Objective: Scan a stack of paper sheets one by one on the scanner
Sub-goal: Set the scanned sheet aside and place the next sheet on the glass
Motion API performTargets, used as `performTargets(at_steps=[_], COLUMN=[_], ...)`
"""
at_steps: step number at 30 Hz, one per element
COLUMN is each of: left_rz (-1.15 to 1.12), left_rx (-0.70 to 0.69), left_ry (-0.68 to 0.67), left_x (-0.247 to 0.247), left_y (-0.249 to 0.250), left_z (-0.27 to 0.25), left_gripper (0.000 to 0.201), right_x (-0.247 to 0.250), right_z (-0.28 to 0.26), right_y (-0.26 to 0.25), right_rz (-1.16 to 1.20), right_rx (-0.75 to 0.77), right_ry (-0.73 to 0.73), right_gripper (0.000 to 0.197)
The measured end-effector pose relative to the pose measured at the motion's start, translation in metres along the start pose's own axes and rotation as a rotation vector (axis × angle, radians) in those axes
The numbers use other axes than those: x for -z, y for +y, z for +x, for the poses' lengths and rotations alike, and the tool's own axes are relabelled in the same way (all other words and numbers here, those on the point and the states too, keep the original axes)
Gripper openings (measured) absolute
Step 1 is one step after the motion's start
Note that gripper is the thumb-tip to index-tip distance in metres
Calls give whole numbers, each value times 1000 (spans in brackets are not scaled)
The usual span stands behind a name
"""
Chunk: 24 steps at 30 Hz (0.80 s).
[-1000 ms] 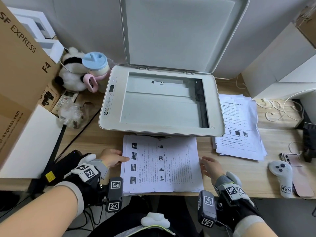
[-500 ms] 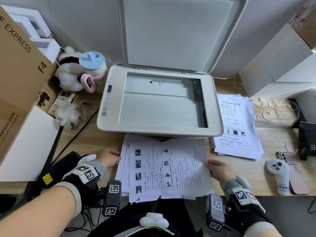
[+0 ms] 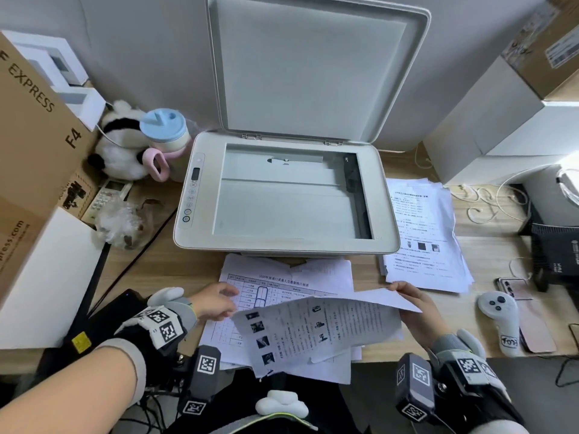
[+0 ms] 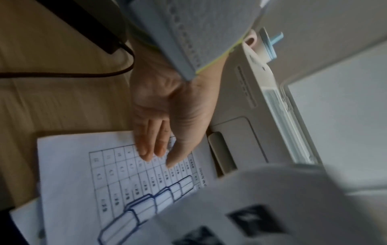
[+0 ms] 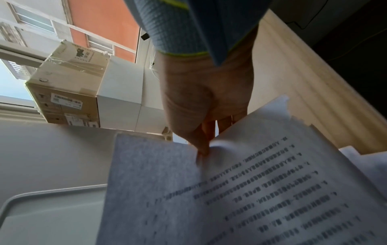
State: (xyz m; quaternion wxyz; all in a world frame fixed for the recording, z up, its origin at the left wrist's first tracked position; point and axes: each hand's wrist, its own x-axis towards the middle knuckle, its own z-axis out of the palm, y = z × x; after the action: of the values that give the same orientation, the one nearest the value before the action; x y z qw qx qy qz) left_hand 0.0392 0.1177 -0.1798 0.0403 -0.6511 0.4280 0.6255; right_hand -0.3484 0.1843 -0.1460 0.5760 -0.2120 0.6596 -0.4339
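Note:
The white scanner (image 3: pixel 286 195) stands with its lid (image 3: pixel 313 70) up and its glass bare. In front of it lies a stack of sheets (image 3: pixel 282 277) topped by a table page (image 4: pixel 117 174). My right hand (image 3: pixel 413 305) pinches the right edge of a printed sheet (image 3: pixel 316 330) between thumb and fingers and holds it lifted and curled above the stack; the sheet (image 5: pixel 240 190) fills the right wrist view. My left hand (image 3: pixel 216 300) rests with straight fingers (image 4: pixel 150 145) on the table page's left part.
A second pile of printed sheets (image 3: pixel 423 236) lies right of the scanner. A white controller (image 3: pixel 501 321) and a phone (image 3: pixel 526 314) sit at the right front. A cup (image 3: pixel 164 133), plush toy (image 3: pixel 122 145) and cardboard box (image 3: pixel 31 136) crowd the left.
My right hand has lifted the top sheet off the stack and drawn it right and toward me, uncovering the table page. My left hand slid onto that page.

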Motion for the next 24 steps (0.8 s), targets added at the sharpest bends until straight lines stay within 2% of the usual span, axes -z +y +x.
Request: performTargets(at_steps=[3, 6, 7, 9, 11, 12, 14, 18, 21, 23, 24], left_rz=[56, 63, 46, -70, -163, -203, -311, -530, -610, -612, -613], left_rx=[-24, -63, -95, -149, -217, -261, -345, -429, -443, -424, -411], left_ry=[-32, -211, -286, -413, -478, -466, -408, -300, -237, -85, 1], left_x=[1, 8, 11, 19, 29, 34, 45, 65, 73, 77, 78], left_y=[6, 25, 33, 52, 67, 74, 87, 103, 109, 114, 117], left_z=[-3, -16, -23, -42, -56, -60, -67, -71, -72, -64, -61], left_gripper=[46, 45, 43, 44, 69, 65, 33, 43, 52, 56, 49], right_x=[0, -6, -9, -18, -25, -29, -38, -54, -65, -72, -76], right_z=[-3, -6, -6, -3, 7, 13, 21, 37, 49, 57, 60], right_y=[-15, -34, -41, -56, -68, -76, -90, -113, -121, -124, -126], right_rz=[62, 96, 105, 150, 146, 137, 144, 124, 64, 1, -35], right_rx=[36, 98, 133, 197, 244, 242, 194, 172, 174, 185, 188], right_ry=[-46, -57, -44, -3, 66, 83, 77, 84, 171, 217, 230], right_gripper=[48, 53, 47, 19, 16, 17, 18, 19, 21, 24, 26])
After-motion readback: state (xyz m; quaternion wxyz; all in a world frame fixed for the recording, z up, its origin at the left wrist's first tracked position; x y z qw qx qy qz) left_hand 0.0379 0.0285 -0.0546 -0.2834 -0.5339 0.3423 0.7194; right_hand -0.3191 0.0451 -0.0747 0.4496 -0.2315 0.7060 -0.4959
